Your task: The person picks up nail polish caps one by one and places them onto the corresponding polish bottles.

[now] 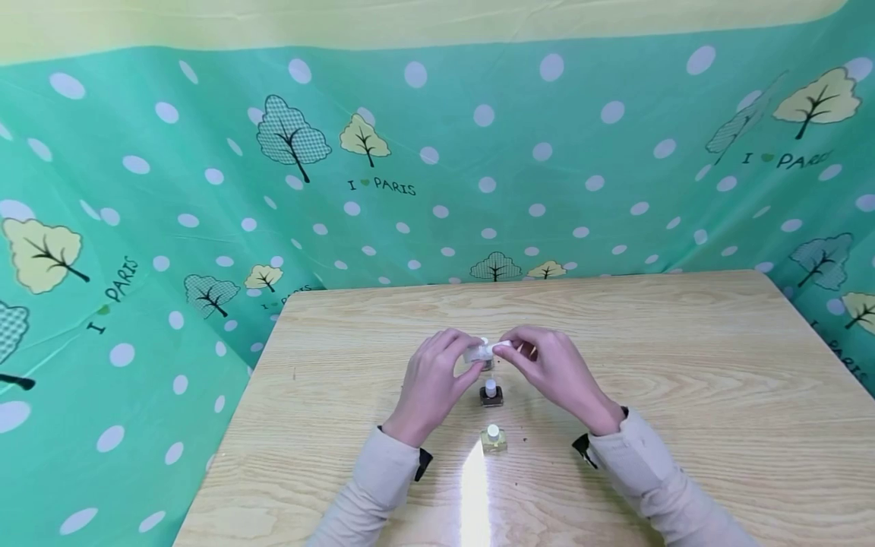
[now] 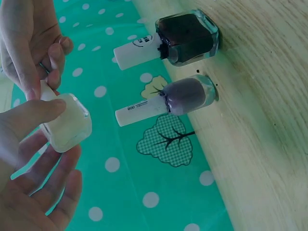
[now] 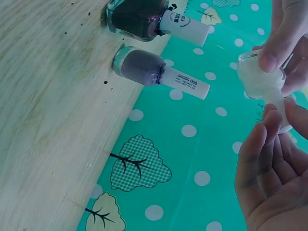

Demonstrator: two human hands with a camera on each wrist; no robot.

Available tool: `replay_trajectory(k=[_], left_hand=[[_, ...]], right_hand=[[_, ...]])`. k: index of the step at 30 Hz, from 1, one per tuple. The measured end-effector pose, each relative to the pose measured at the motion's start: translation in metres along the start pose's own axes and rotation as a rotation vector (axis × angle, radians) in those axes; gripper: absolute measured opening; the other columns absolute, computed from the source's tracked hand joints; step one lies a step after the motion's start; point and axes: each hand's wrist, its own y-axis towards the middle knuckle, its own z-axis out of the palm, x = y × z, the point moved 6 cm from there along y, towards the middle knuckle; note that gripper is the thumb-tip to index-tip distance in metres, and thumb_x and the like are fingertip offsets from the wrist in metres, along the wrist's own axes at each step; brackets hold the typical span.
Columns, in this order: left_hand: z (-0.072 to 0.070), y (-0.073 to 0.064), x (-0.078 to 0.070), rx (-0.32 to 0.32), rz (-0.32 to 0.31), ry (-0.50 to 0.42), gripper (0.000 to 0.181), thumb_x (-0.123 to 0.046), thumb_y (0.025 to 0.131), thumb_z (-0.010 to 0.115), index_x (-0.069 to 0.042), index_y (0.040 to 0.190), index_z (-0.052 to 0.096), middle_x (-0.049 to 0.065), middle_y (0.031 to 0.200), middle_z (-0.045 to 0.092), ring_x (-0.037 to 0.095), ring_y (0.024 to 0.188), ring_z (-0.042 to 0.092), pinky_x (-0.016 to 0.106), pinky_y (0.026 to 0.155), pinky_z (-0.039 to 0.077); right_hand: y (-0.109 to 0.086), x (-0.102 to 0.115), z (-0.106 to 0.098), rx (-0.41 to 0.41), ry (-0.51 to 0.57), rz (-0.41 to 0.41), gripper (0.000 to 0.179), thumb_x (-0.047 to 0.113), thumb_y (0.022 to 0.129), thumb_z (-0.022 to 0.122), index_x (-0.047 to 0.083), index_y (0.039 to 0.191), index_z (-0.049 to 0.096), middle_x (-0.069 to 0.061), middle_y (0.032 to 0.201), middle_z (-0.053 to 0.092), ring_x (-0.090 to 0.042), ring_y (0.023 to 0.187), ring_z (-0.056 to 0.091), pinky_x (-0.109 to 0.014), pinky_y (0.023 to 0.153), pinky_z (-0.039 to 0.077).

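In the head view my left hand [image 1: 432,387] pinches the glass body of a white nail polish bottle [image 1: 473,354] between thumb and fingers, above the table. The bottle lies tilted on its side in the air, its neck toward the right. My right hand [image 1: 555,372] pinches its white cap [image 3: 276,107] between thumb and forefinger. Both wrist views show the bottle [image 2: 72,126] up close; the cap is partly covered by fingers. Behind the hands stands a greyish-purple nail polish bottle [image 2: 185,95]. Nearer stands a dark nail polish bottle [image 1: 491,396], upright with a white cap.
A pale yellow nail polish bottle [image 1: 494,441] stands closest to me, in line with the others on the wooden table [image 1: 307,425]. Small dark specks dot the wood around them. A green dotted cloth [image 1: 410,152] hangs behind the table and at its sides.
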Motion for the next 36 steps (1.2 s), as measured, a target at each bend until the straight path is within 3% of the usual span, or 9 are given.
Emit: replay_trajectory(k=[5, 20, 36], left_hand=[[-0.001, 0.003, -0.001, 0.002, 0.003, -0.007, 0.031, -0.019, 0.081, 0.083, -0.012, 0.109, 0.072, -0.001, 0.101, 0.07, 0.014, 0.093, 0.065, 0.03, 0.086, 0.055], [-0.009, 0.013, 0.001, -0.049, 0.02, -0.028, 0.029, -0.013, 0.077, 0.085, -0.013, 0.105, 0.076, -0.002, 0.097, 0.069, 0.012, 0.086, 0.064, 0.027, 0.08, 0.055], [-0.012, 0.02, 0.013, -0.067, -0.03, -0.077, 0.025, -0.015, 0.08, 0.083, -0.01, 0.104, 0.075, 0.002, 0.099, 0.071, 0.017, 0.09, 0.067, 0.03, 0.081, 0.057]], right_hand=[[0.002, 0.002, -0.003, -0.015, -0.004, -0.004, 0.018, 0.025, 0.093, 0.069, 0.008, 0.096, 0.074, 0.004, 0.074, 0.067, -0.004, 0.059, 0.054, -0.021, 0.052, 0.049], [0.011, 0.009, -0.011, 0.003, 0.026, -0.031, 0.016, 0.023, 0.093, 0.07, 0.01, 0.101, 0.073, 0.003, 0.082, 0.068, -0.005, 0.066, 0.058, -0.022, 0.059, 0.054], [0.015, 0.009, -0.013, 0.002, 0.04, -0.094, 0.017, 0.021, 0.094, 0.069, 0.011, 0.108, 0.071, 0.003, 0.098, 0.069, -0.007, 0.079, 0.061, -0.024, 0.069, 0.057]])
